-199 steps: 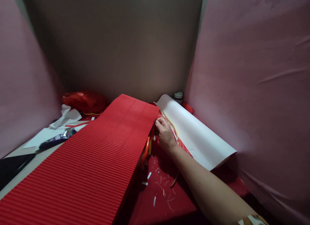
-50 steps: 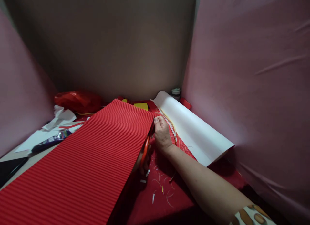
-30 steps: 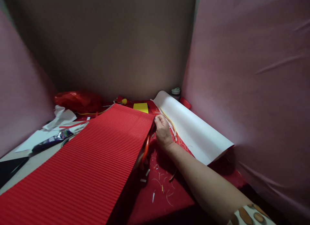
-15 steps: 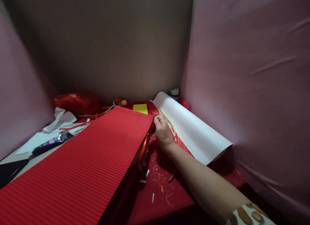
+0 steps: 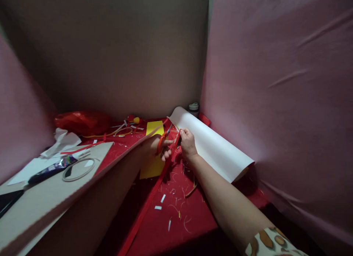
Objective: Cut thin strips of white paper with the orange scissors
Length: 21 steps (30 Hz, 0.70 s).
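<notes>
My right hand (image 5: 188, 144) pinches the top end of a narrow red corrugated paper strip (image 5: 154, 191), which trails down toward the lower left. My left hand (image 5: 162, 147) is just left of it, its fingers in the orange handles of a pair of scissors (image 5: 161, 142). The blades point up and away, close to the right hand. Along my left forearm stands the larger corrugated sheet (image 5: 121, 156), seen nearly edge-on with its pale back showing. A yellow sheet of paper (image 5: 154, 126) lies beneath the left hand on the red cloth.
A white paper roll (image 5: 209, 144) lies at the right, with a lidded bottle (image 5: 193, 108) behind it. At left are a red plastic bag (image 5: 82, 123), a dark tube (image 5: 52, 170), a cord loop (image 5: 78, 179) and a grey board (image 5: 100, 158). Paper scraps litter the cloth (image 5: 193, 223).
The broad red sheet has tipped from face-up to nearly edge-on at the left, uncovering the board, left arm and scissors. A narrow red strip now hangs from my right hand.
</notes>
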Available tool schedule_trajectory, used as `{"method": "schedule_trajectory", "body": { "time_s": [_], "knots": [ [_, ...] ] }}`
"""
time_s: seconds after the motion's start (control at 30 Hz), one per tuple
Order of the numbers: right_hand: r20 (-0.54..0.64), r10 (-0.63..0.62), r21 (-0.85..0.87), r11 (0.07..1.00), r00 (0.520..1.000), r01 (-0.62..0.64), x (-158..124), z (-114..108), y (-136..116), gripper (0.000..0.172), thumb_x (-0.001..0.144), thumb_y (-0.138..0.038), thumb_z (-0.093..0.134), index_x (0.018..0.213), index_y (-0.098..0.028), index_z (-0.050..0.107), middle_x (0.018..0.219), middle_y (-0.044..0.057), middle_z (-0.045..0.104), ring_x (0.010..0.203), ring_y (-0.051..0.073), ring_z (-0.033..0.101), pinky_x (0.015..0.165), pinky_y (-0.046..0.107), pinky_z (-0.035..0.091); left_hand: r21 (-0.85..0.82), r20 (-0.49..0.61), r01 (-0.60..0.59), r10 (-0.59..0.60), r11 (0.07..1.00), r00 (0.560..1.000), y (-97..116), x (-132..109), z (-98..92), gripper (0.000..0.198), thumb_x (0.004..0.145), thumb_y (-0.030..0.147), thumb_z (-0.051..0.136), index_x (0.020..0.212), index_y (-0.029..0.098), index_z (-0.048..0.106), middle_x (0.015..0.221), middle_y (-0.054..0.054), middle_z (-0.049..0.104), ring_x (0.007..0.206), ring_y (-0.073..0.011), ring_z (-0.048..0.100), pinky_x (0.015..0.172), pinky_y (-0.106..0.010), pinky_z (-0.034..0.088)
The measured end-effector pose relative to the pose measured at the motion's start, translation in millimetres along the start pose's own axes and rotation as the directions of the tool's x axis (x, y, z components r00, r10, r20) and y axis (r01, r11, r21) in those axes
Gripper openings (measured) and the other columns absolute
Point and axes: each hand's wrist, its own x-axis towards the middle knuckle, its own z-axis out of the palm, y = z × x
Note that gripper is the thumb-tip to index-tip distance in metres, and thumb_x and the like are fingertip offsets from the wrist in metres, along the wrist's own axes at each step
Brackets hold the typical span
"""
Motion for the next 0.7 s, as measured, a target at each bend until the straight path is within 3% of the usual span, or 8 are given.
{"method": "schedule_trajectory", "body": {
  "time_s": [0.1, 0.2, 0.27, 0.4, 0.47, 0.57, 0.7],
  "knots": [
    [-0.010, 0.001, 0.121, 0.993, 1.000, 0.000, 0.9, -3.8, -10.4, 0.017, 0.079, -0.031, 0.048, 0.067, -0.022, 0.041, 0.047, -0.010, 0.047, 0.033, 0.008, 0.039, 0.034, 0.021, 0.030, 0.017, -0.017, 0.012, -0.012, 1.000, 1.000, 2.8, 1.2, 12.8, 0.027, 0.077, 0.027, 0.064, 0.057, 0.012, 0.054, 0.046, -0.004, 0.059, 0.034, -0.0088, 0.049, 0.031, -0.019, 0.038],
    [-0.011, -0.006, 0.185, 0.983, 1.000, 0.008, 1.3, -6.2, -25.3, 0.016, 0.079, -0.030, 0.050, 0.068, -0.021, 0.042, 0.051, -0.008, 0.053, 0.031, 0.006, 0.039, 0.032, 0.020, 0.029, 0.021, -0.090, -0.076, 0.077, 0.997, 0.993, 12.1, -13.9, 36.4, 0.024, 0.076, 0.028, 0.062, 0.059, 0.013, 0.054, 0.042, -0.001, 0.056, 0.030, -0.0095, 0.047, 0.027, -0.020, 0.035],
    [-0.010, -0.006, 0.206, 0.979, 1.000, 0.008, 2.4, -7.4, -35.0, 0.016, 0.079, -0.030, 0.050, 0.068, -0.021, 0.042, 0.051, -0.007, 0.055, 0.029, 0.006, 0.038, 0.029, 0.020, 0.026, 0.067, -0.131, -0.183, 0.190, 0.981, 0.973, 25.3, -33.6, 55.5, 0.019, 0.074, 0.028, 0.063, 0.064, 0.013, 0.056, 0.041, 0.001, 0.055, 0.028, -0.0103, 0.045, 0.025, -0.021, 0.033],
    [-0.037, -0.037, 0.252, 0.967, 0.999, 0.045, 3.4, -10.3, -52.3, 0.018, 0.080, -0.032, 0.053, 0.071, -0.021, 0.042, 0.054, -0.006, 0.058, 0.034, 0.006, 0.046, 0.033, 0.018, 0.029, 0.037, -0.035, -0.328, 0.330, 0.944, 0.943, 60.4, -86.0, 82.6, 0.019, 0.077, 0.028, 0.058, 0.067, 0.012, 0.059, 0.043, -0.001, 0.057, 0.031, -0.0103, 0.047, 0.030, -0.022, 0.038],
    [-0.023, -0.023, 0.294, 0.955, 0.999, 0.029, 1.5, -12.1, -61.4, 0.017, 0.082, -0.032, 0.052, 0.074, -0.021, 0.042, 0.054, -0.006, 0.060, 0.036, 0.007, 0.050, 0.033, 0.017, 0.028, 0.071, -0.064, -0.396, 0.400, 0.916, 0.914, 75.4, -111.9, 82.7, 0.016, 0.075, 0.028, 0.061, 0.069, 0.013, 0.059, 0.049, -0.001, 0.060, 0.035, -0.0101, 0.051, 0.031, -0.020, 0.038],
    [0.027, 0.042, 0.332, 0.942, 0.999, -0.048, -3.8, -15.2, -78.4, 0.014, 0.085, -0.030, 0.048, 0.077, -0.021, 0.042, 0.052, -0.006, 0.060, 0.034, 0.007, 0.049, 0.032, 0.017, 0.025, 0.219, -0.218, -0.418, 0.462, 0.882, 0.860, 89.0, -142.4, 66.7, 0.016, 0.069, 0.028, 0.067, 0.074, 0.017, 0.058, 0.048, 0.001, 0.061, 0.033, -0.0110, 0.050, 0.029, -0.020, 0.036],
    [-0.016, 0.068, 0.395, 0.917, 0.998, -0.056, -12.6, -20.4, -104.0, 0.016, 0.086, -0.026, 0.051, 0.073, -0.020, 0.043, 0.049, -0.007, 0.056, 0.035, 0.005, 0.046, 0.035, 0.017, 0.032, 0.504, -0.353, -0.187, 0.398, 0.843, 0.847, 77.0, -161.9, 34.7, 0.025, 0.062, 0.035, 0.071, 0.074, 0.020, 0.054, 0.040, 0.004, 0.053, 0.030, -0.0098, 0.043, 0.028, -0.021, 0.030]
  ]
}}
